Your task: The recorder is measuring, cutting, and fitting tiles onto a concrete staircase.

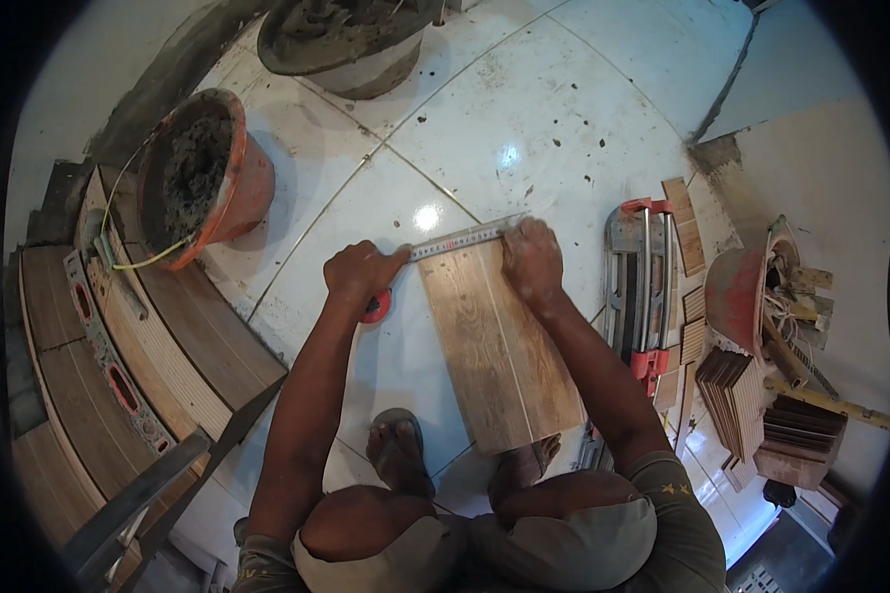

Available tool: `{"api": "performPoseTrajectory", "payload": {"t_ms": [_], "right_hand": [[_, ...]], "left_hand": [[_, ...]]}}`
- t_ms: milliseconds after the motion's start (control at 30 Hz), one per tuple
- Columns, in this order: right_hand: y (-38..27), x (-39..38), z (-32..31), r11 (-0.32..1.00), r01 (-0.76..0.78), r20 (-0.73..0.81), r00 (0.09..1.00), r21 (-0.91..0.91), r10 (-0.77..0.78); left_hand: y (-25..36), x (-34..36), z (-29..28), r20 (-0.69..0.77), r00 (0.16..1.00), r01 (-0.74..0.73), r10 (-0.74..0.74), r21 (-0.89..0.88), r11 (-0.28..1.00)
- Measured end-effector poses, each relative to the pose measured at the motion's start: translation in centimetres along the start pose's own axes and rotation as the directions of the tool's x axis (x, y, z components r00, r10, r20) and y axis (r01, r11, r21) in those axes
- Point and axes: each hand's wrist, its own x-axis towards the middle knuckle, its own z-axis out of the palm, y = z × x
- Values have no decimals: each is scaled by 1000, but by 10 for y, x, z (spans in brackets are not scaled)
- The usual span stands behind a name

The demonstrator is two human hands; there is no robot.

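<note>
Left hand [366, 269] grasps the tape [455, 241] near its case; the case is mostly hidden behind that hand and wrist, only a red edge showing. Right hand [532, 259] pinches the blade's other end; its fingertips cover the tip, so the exact hold there is hard to make out. Blade markings too small to read reliably. The blade runs across the far end of the tile [489, 346], between the two hands.

Tile is wood-look, in front of the person, near end at the feet. It hides part of the right foot [524, 469]; cannot tell if it lies fully flat. Pale line runs down its length, groove or seam unclear. Right forearm overlaps its right edge.

Counts: two hands, one tape, one tile under it, two sandaled feet. Two mortar containers: an orange bucket [252, 188] at left, a grey tub [366, 77] cut off by the top edge. One level [119, 371] on the wood-look steps [54, 316]. One cutter [645, 287] with two rails, lower part behind the right arm. One red tub [734, 296] at right, contents jumbled. Stacked tiles [727, 395] overlap too much to count.
</note>
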Motion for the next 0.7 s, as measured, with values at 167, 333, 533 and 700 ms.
{"api": "performPoseTrajectory", "payload": {"t_ms": [167,333,533,700], "right_hand": [[10,0,2,1000,-16,1,1000,-6,16],[4,20,-2,998,-61,62,996,-5,61],[-35,-88,-39,970,-165,52,986,179,158],[-49,-188,-99,935,-290,-49,951,204,306]], "left_hand": [[7,-3,-3,20,1000,3,-4,10,1000],[0,-6,9,-17,1000,14,-15,-8,1000],[-56,-54,44,-196,978,-88,72,-76,993],[-109,-71,67,-369,908,96,-196,-271,958]]}}
